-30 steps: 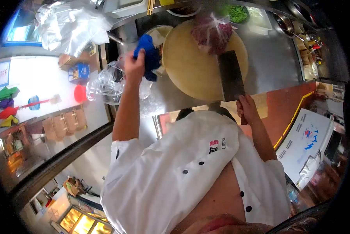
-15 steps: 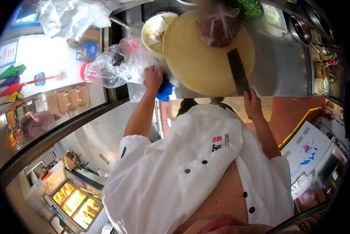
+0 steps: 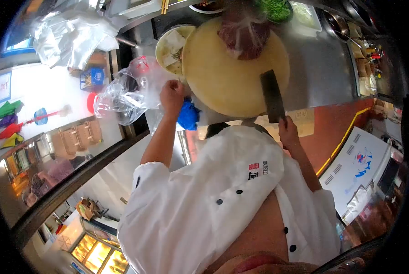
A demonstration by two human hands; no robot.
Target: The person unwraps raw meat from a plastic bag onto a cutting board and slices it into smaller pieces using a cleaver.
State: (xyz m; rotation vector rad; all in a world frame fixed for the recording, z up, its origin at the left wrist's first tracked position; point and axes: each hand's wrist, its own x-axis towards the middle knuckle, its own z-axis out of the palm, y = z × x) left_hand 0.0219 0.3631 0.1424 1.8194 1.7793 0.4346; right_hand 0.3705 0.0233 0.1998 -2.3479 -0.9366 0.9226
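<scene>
In the head view, my right hand (image 3: 288, 132) grips the handle of a dark-bladed cleaver (image 3: 272, 96). The blade reaches over the near right edge of a round yellowish cutting board (image 3: 231, 91). On the far side of the board lies dark red meat (image 3: 244, 39) in a clear plastic bag. My left hand (image 3: 172, 97) is off the board's left side with its fingers curled; what they hold, if anything, is hidden. Clear plastic bags (image 3: 127, 98) are just left of that hand, and a blue cloth (image 3: 188, 115) lies close to its right.
A white bowl (image 3: 162, 50) with pale contents stands left of the board. Behind the board are chopped greens (image 3: 276, 10) and a white tub (image 3: 307, 23). A metal counter (image 3: 316, 68) runs beneath, with a dark-framed glass partition (image 3: 81, 176) at left.
The view has tilted, so the counter and board appear lower and slightly left. My left fingers look more curled. The cleaver stays in my right hand near the board's edge.
</scene>
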